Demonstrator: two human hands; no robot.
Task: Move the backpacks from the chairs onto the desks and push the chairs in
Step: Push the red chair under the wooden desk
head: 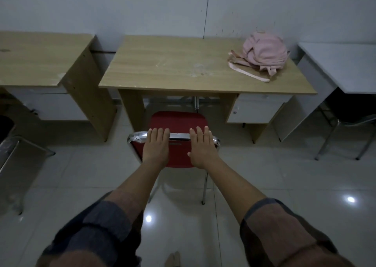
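A red chair (pixel 179 121) with a chrome frame stands in front of the middle wooden desk (pixel 173 69), its seat partly under the desk edge. My left hand (pixel 156 145) and my right hand (pixel 202 147) lie flat with straight fingers on the top of the chair's backrest, side by side. A pink backpack (pixel 262 53) lies on the desk's far right corner, its straps spread toward the front.
Another wooden desk (pixel 40 59) stands to the left, a white desk (pixel 345 67) to the right with a dark chair (pixel 350 122) under it. A grey chair (pixel 12 157) sits at the left edge. The tiled floor is glossy.
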